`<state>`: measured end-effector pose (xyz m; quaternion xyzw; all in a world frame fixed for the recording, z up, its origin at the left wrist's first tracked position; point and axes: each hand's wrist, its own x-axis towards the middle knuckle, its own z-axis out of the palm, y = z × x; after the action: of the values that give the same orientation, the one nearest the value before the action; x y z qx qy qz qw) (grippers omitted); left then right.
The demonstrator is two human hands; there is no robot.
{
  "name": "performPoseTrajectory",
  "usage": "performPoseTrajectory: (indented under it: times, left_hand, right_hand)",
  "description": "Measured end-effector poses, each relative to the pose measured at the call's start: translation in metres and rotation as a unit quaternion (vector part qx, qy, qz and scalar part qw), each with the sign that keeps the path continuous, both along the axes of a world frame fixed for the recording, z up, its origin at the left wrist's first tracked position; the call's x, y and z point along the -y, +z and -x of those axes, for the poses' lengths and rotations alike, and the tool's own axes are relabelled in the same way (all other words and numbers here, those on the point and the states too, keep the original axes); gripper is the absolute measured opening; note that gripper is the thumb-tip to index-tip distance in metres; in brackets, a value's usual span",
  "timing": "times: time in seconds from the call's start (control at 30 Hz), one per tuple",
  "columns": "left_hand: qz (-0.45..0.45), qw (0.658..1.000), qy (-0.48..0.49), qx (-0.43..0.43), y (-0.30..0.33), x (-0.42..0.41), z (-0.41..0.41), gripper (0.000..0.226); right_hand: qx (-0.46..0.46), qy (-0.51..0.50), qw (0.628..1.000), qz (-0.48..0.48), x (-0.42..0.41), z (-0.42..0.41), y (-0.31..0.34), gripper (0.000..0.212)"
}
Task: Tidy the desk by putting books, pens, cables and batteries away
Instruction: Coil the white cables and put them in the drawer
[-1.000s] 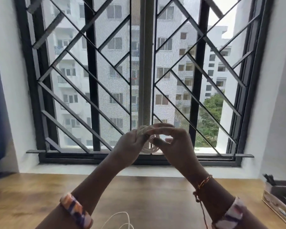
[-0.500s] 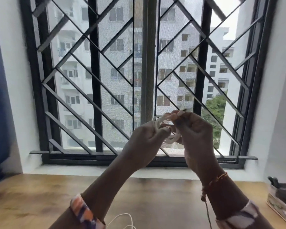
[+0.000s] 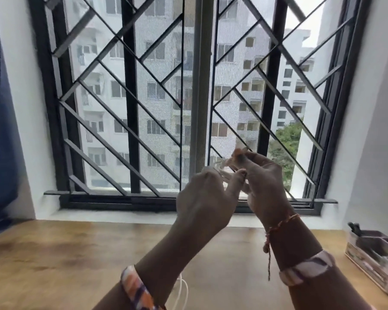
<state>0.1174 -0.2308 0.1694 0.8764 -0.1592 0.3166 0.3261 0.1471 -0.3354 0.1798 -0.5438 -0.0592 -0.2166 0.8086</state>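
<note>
A thin white cable (image 3: 220, 170) is wound in small loops between my two hands, held up in front of the window. My left hand (image 3: 207, 198) grips the loops with curled fingers. My right hand (image 3: 262, 177) pinches the cable near its top with fingertips. A loose strand of the same cable (image 3: 182, 291) hangs down below my left forearm. The loops are blurred and partly hidden by my fingers.
A wooden desk (image 3: 54, 253) spreads below my arms. A grey organiser tray (image 3: 376, 256) with dark items stands at its right edge. A barred window (image 3: 130, 108) fills the wall ahead, with a blue curtain (image 3: 0, 130) on the left.
Both hands have shifted right and a little up with the cable loops. My right hand has turned over the loops, and the view has swung slightly.
</note>
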Motion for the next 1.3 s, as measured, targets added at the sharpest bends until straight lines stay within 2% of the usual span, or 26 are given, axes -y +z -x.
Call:
performPoseTrajectory:
  times: [0.13,0.2,0.3,0.4,0.47,0.5,0.6,0.73,0.8,0.9,0.97,1.03,1.1,1.17,1.3]
  left_hand:
    - [-0.024,1.0,0.019,-0.006,-0.001,-0.006,0.014,0.054]
    - [-0.019,0.999,0.042,-0.014,-0.003,-0.015,0.02,0.055]
    - [0.037,0.998,0.031,-0.033,-0.009,-0.038,0.031,0.055]
    - [0.092,0.993,-0.003,-0.069,-0.019,-0.075,0.041,0.05]
    - [0.128,0.985,-0.011,-0.118,-0.024,-0.099,0.053,0.041]
    - [0.177,0.972,-0.025,-0.151,-0.026,-0.11,0.065,0.039]
    - [0.316,0.916,-0.06,-0.242,-0.029,-0.13,0.104,0.038]
    - [0.301,0.918,-0.007,-0.256,-0.047,-0.145,0.154,0.011]
    - [0.321,0.906,0.024,-0.275,-0.062,-0.157,0.178,0.01]
    - [0.378,0.867,0.079,-0.315,-0.096,-0.178,0.224,0.004]
    - [0.426,0.834,0.118,-0.331,-0.123,-0.193,0.252,0.009]
    - [0.467,0.801,0.172,-0.333,-0.153,-0.209,0.28,0.011]
    - [0.509,0.766,0.223,-0.324,-0.183,-0.224,0.303,0.013]
    - [0.557,0.724,0.257,-0.316,-0.213,-0.235,0.32,0.014]
    - [0.626,0.648,0.286,-0.326,-0.264,-0.242,0.328,0.012]
  right_hand:
    - [-0.115,0.153,0.972,-0.137,-0.003,-0.001,0.006,0.016]
    - [-0.124,0.159,0.972,-0.122,-0.015,0.001,0.003,0.019]
    - [-0.039,0.189,0.977,-0.093,-0.034,0.008,-0.006,0.011]
    - [0.011,0.245,0.966,-0.08,-0.042,0.019,-0.009,0.015]
    - [0.012,0.277,0.958,-0.068,-0.049,0.03,-0.012,0.02]
    - [0.006,0.293,0.955,-0.05,-0.056,0.039,-0.015,0.024]
    - [-0.008,0.36,0.933,-0.009,-0.082,0.068,-0.035,0.025]
    - [-0.046,0.43,0.902,-0.011,-0.111,0.113,-0.066,0.038]
    - [-0.066,0.465,0.883,0.013,-0.117,0.135,-0.085,0.045]
    - [-0.103,0.517,0.846,0.082,-0.12,0.17,-0.125,0.055]
    - [-0.126,0.515,0.836,0.14,-0.122,0.192,-0.152,0.058]
    - [-0.125,0.467,0.843,0.237,-0.127,0.209,-0.185,0.055]
    - [-0.069,0.342,0.835,0.425,-0.13,0.214,-0.221,0.056]
    - [0.005,0.241,0.775,0.584,-0.128,0.213,-0.251,0.062]
    - [0.079,0.172,0.662,0.725,-0.122,0.22,-0.281,0.067]
